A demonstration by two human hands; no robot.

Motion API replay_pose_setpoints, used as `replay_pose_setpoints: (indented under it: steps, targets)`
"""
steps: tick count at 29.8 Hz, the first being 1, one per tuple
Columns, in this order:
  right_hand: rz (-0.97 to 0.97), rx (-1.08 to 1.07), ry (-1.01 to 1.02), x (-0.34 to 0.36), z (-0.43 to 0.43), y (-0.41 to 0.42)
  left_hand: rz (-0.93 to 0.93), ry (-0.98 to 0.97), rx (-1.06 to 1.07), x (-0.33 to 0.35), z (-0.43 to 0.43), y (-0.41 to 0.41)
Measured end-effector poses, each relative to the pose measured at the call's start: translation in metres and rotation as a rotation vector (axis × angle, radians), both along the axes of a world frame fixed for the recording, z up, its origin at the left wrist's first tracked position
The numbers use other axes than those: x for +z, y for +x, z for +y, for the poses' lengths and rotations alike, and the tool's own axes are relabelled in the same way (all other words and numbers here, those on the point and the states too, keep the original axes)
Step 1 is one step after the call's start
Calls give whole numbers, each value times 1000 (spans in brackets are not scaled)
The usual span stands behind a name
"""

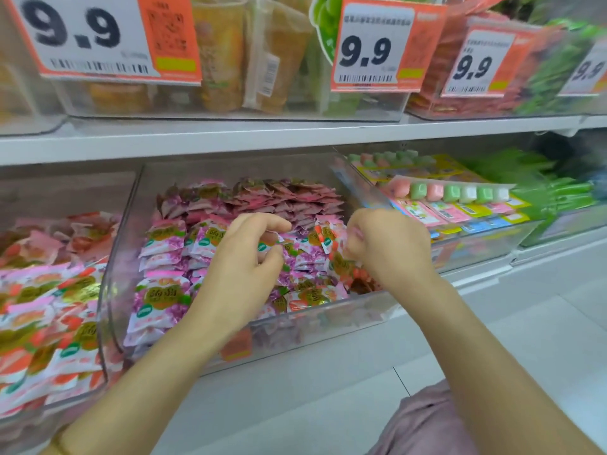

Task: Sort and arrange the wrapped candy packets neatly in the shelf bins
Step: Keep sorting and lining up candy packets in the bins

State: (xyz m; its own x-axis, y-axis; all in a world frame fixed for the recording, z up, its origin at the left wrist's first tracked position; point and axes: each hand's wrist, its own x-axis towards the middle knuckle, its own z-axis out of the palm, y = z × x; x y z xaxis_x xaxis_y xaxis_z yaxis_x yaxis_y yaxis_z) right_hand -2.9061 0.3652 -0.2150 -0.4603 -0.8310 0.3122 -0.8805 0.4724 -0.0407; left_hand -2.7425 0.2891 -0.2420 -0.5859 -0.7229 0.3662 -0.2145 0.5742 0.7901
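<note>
A clear plastic bin (328, 326) on the lower shelf holds several pink and purple wrapped candy packets (164, 297), with darker pink packets (289, 195) stacked in rows at its back. My left hand (246, 257) hovers over the middle of the bin, fingers and thumb curled around a small packet (271, 246). My right hand (391, 247) is at the bin's right side and pinches a pink-and-orange packet (341, 257) among the loose ones there.
A second clear bin (98, 323) to the left is full of pink, orange and gold packets. To the right, bins hold strips of pastel candies (450, 192) and green packs (558, 188). The upper shelf carries bins with 9.9 price tags (371, 47). Floor tiles lie below right.
</note>
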Motion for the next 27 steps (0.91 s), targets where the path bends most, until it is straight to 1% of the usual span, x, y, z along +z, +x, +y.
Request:
replay_pose_setpoints:
  steps: [2,3,5,7,9,11,13,16,18,20,23,27]
  targets:
    - [-19,101,-181,1,2,-3,9,2,-6,3,2,3]
    - [-111,167,-269,1,2,-2,16,5,-11,5,3,4]
    - [-454,298,-382,3,-2,3,10,41,-41,11,4,8]
    - [-746,390,-385,5,-7,14,-30,87,-80,15,3,13]
    - [-952,454,-388,4,-14,25,-57,115,-101,19,2,19]
    - [-1094,498,-414,2,-20,35,-40,132,-75,22,0,28]
    - [-1247,510,-428,0,-25,43,29,216,-39,23,-3,37]
    - [-1438,525,-382,0,-28,54,102,292,0,23,-8,50]
    - [-1485,552,-347,1,-29,61,110,292,16,23,-11,58]
    - [-1472,569,-319,2,-31,67,99,275,27,24,-12,65]
    - [-1357,587,-299,6,-35,77,109,246,15,26,-10,72]
    - [-1235,639,-299,14,-42,91,56,166,15,34,-6,86]
